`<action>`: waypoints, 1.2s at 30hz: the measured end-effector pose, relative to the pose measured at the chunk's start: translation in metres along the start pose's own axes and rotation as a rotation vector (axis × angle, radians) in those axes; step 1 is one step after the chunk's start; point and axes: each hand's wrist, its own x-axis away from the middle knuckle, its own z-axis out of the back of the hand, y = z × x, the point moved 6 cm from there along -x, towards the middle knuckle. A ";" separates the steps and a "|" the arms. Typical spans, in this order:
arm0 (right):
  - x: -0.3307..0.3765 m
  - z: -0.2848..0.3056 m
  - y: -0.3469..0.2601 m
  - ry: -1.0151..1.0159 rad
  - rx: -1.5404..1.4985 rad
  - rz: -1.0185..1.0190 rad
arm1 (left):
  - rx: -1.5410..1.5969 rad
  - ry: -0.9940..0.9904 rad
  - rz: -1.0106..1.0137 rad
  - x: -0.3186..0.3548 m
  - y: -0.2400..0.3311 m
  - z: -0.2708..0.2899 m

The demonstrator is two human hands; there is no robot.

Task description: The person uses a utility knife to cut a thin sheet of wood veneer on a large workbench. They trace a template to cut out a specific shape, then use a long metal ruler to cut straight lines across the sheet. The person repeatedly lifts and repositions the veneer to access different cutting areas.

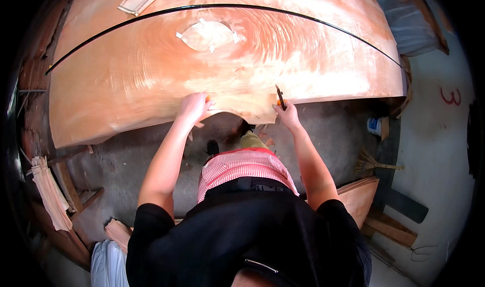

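Where near edge of worktop (65, 135) curves, large thin veneer sheet (242, 55) lies flat, reddish-orange, swirling grain, pale oval patch (208, 35) taped near far side, ragged notch in near edge. Left hand (194, 107) curled over near edge of sheet beside notch, fingers closed on it, something small and orange under fingers. Right hand (287, 114) just right of notch, closed around dark slim tool (281, 97), tip up against sheet edge. Black cable (303, 15) arcs across far part. Broom (376, 163) on floor beyond right arm.
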 end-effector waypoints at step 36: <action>0.004 -0.121 -0.074 -0.577 0.851 0.536 | -0.060 0.502 0.131 -0.018 0.017 -0.057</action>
